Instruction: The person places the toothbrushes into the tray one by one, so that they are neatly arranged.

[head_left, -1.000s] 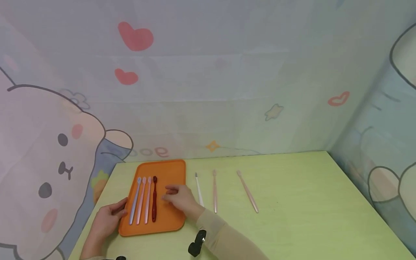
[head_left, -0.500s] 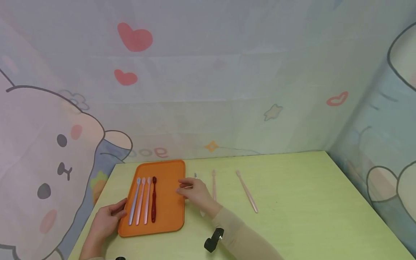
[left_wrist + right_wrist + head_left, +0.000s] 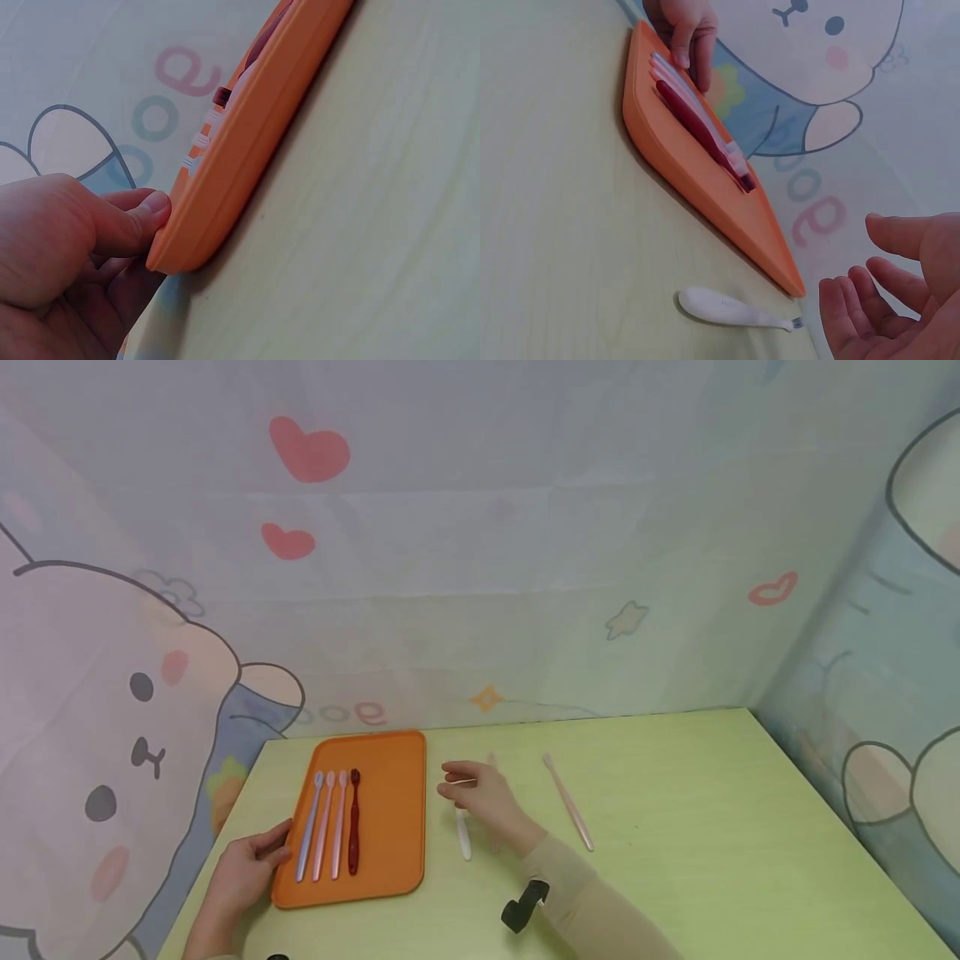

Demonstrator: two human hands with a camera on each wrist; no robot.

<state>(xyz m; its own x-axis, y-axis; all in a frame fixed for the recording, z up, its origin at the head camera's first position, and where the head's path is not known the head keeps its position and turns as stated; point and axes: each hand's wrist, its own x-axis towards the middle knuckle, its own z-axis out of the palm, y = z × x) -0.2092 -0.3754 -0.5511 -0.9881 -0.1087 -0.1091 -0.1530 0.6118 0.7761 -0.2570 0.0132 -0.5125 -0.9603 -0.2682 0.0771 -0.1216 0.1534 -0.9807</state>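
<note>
Item, nearest my head camera: a beige sleeve (image 3: 600, 902), soft cloth, creased, with a small black device (image 3: 525, 906) at the wrist. Item: the left hand (image 3: 240, 868), gripping the left rim of an orange tray (image 3: 390, 852), thumb tip on the edge, other fingers curled close by. The tray I list as smooth and matt, a rounded rectangle with a raised lip, lying on the table.

Tray contents, four slender toothbrushes, side by side, heads to the far end: a pale blue toothbrush (image 3: 309, 827), a first pink toothbrush (image 3: 323, 827), a second pink toothbrush (image 3: 339, 827), and a dark red toothbrush (image 3: 354, 827), glossy, dark-bristled.

Item: the right hand (image 3: 487, 797), loosely bent, gripping nothing, right of the tray. Near it on the table, a white toothbrush (image 3: 727, 306), bulbous handle, thin neck, grey bristles. Also there: a half-hidden pink toothbrush (image 3: 493, 842) and, farther right, a slanted pink toothbrush (image 3: 570, 806).

Surface: a yellow-green table (image 3: 712, 827), faintly grained. Farthest: a printed backdrop (image 3: 465, 610), creased, sheet-like.
</note>
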